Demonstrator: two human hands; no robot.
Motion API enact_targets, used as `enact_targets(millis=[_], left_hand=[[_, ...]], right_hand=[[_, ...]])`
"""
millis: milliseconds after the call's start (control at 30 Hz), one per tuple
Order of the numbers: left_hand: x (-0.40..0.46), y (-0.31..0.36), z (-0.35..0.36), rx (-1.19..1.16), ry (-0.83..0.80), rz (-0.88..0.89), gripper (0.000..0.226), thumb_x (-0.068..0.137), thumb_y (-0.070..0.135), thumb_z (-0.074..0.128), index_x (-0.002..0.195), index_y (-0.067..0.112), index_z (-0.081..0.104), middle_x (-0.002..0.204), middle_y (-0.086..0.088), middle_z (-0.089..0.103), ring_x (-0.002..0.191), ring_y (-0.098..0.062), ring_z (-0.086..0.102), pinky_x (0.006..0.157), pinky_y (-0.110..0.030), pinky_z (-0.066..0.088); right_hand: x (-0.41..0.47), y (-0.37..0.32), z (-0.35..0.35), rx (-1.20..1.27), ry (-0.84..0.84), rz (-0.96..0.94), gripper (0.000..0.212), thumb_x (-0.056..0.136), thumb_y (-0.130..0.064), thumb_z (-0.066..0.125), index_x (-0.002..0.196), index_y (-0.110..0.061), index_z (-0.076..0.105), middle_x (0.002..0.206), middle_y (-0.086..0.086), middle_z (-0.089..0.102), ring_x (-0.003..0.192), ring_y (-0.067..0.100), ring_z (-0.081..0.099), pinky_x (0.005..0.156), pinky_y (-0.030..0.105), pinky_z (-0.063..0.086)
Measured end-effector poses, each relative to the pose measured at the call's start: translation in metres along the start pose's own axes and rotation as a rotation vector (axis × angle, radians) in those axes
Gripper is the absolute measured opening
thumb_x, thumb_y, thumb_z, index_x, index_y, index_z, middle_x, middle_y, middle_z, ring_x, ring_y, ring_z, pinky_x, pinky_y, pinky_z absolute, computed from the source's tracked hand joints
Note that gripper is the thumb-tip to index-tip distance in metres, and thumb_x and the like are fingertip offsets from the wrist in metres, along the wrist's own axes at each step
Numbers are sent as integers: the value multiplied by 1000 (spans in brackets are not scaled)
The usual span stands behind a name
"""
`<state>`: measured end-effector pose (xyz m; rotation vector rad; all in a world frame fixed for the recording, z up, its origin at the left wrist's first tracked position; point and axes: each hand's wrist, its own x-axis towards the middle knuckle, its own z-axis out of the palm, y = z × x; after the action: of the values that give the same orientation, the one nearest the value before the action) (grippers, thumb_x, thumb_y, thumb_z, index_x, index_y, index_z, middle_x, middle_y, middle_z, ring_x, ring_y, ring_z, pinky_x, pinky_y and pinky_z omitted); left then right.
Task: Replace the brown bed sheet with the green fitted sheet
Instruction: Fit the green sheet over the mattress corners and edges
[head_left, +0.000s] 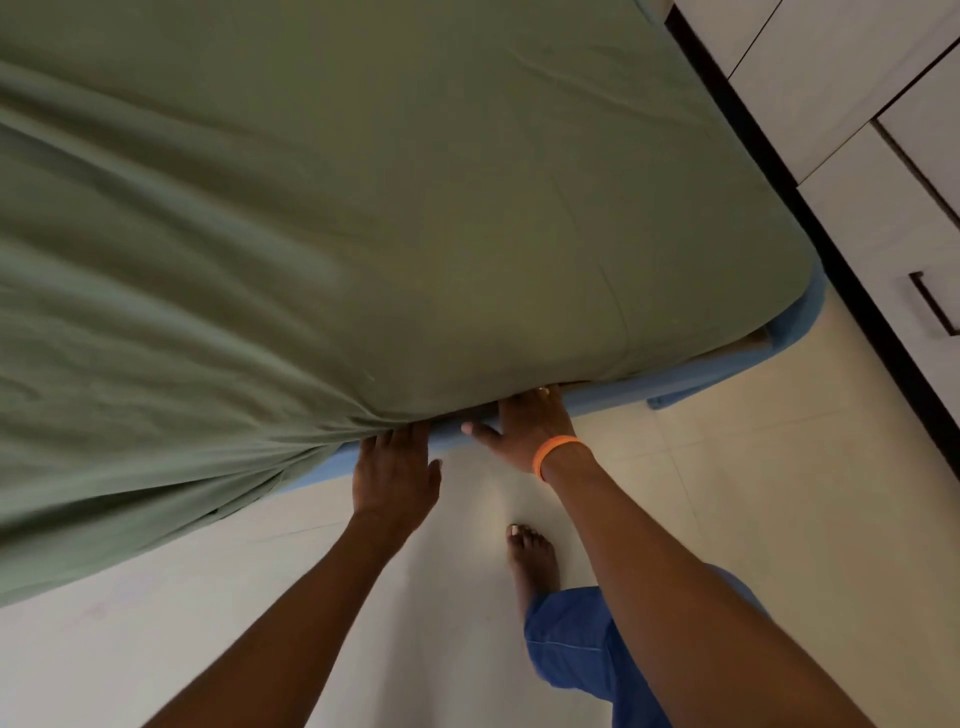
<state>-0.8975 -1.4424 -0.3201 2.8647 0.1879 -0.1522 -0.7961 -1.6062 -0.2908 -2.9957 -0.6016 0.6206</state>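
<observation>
Closest to the camera are both forearms, cut off by the bottom edge, plus a blue trouser leg (571, 654) and a bare foot (532, 558) on the pale tiled floor (753, 493), just behind and between the hands.

The left hand (395, 480) is at the bed's near edge with its fingers going in under the bunched green fabric, so I can't tell whether they're gripping it or just pushing. The right hand (524, 423), just beside it with an orange wristband (556, 453) on the wrist, has its thumb spread out flat and its fingertips tucked out of sight under the hem too, so same deal there. The hands are apart, not touching each other.

Beyond the hands, the green fitted sheet (389, 208) covers the whole mattress top. It's smooth over the corner off to the right of the right hand, but loose and hanging in folds left of the left hand. A blue bed frame (727, 371) peeks out below the hem. Further right is a white cabinet (857, 171) with a dark handle, partly cropped. The left side is pretty blurry.
</observation>
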Motion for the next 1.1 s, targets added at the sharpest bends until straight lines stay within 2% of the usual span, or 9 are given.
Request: enact_targets(millis=[100,233,300,367,467,667,833,967,1100], left_hand=[[-11,8,6,26,61,9,81,66,22,84,137,-2,52,135,-23,57,128,-40,51,112,-51,38],[-25,23,14,19,80,-39,87,70,18,82,143,-8,42,144,-30,45,135,-45,43,116,-50,28],[-33,35,13,-39,94,-28,85,71,15,80,143,-8,41,145,-30,44,136,-45,43,114,-47,27],[-36,52,14,-110,92,109,78,69,10,80,139,-5,49,142,-25,50,131,-40,51,110,-43,33],[-19,85,13,-187,139,342,75,60,2,82,130,-2,59,130,-20,62,119,-35,61,103,-40,44],[41,144,10,-178,46,427,67,67,5,77,131,-1,57,126,-17,63,116,-35,62,100,-42,49],[59,156,20,-130,-109,379,80,80,10,65,152,4,31,151,-14,42,136,-32,44,116,-40,34],[90,167,15,-122,-288,277,72,89,21,59,153,19,25,154,-6,34,141,-31,34,112,-43,36],[105,173,13,-88,-309,200,60,92,40,54,146,27,33,153,-1,36,141,-29,34,110,-41,37]], right_hand=[[-13,5,7,-96,10,-12,85,92,-62,48,155,-10,22,160,15,23,148,34,15,122,47,5],[-33,14,18,-103,-9,-41,91,95,-45,54,156,-6,-1,163,18,0,150,38,-2,123,45,-4],[-42,16,19,-66,35,-67,85,95,-38,56,156,-2,8,162,21,9,149,40,6,124,45,2],[-48,21,15,-2,135,-63,73,92,-30,61,150,0,30,154,23,33,143,40,29,121,45,22],[-50,46,9,73,369,85,54,79,-20,71,127,0,60,124,20,63,118,37,59,99,40,49],[-42,84,11,27,336,169,61,69,-12,75,127,-2,62,126,18,64,127,36,54,107,50,43],[-34,92,15,90,419,149,63,61,0,70,124,1,64,121,20,65,122,39,56,105,46,46],[-12,116,0,56,360,97,45,60,-19,72,104,-10,73,102,13,72,110,36,61,110,49,37],[-1,121,-10,-89,140,164,55,75,-38,74,126,-20,62,130,5,62,129,29,48,117,46,19]])
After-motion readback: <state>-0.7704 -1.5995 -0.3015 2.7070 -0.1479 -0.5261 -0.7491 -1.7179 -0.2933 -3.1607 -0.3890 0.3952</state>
